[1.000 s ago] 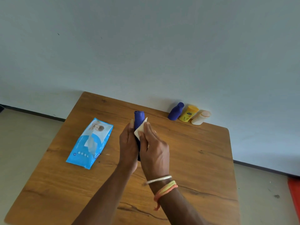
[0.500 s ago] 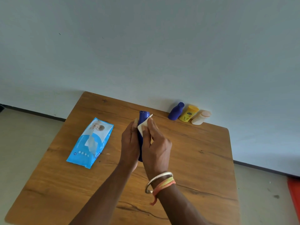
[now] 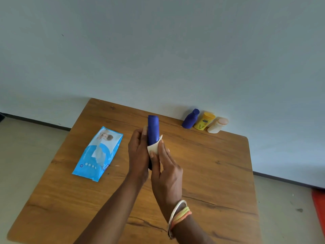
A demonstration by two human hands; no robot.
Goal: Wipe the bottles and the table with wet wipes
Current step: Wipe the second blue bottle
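Note:
Above the middle of the wooden table [image 3: 211, 173] my left hand [image 3: 138, 154] grips a tall dark blue bottle [image 3: 153, 129] upright by its lower part. My right hand [image 3: 165, 168] presses a folded white wet wipe [image 3: 154, 147] against the bottle's right side, about halfway down. The bottle's bottom end is hidden between my hands. At the table's far edge, against the wall, stand three more bottles: a small blue bottle [image 3: 190, 119], a yellow bottle [image 3: 204, 120] and a cream bottle [image 3: 217, 125].
A light blue pack of wet wipes [image 3: 97, 154] lies flat on the left part of the table. The grey wall rises right behind the table. Beige floor shows on both sides, with a red object [image 3: 319, 206] at the far right edge.
My right hand has slid the wipe down the blue bottle from near its top to its middle, baring the upper part. My left hand keeps its hold.

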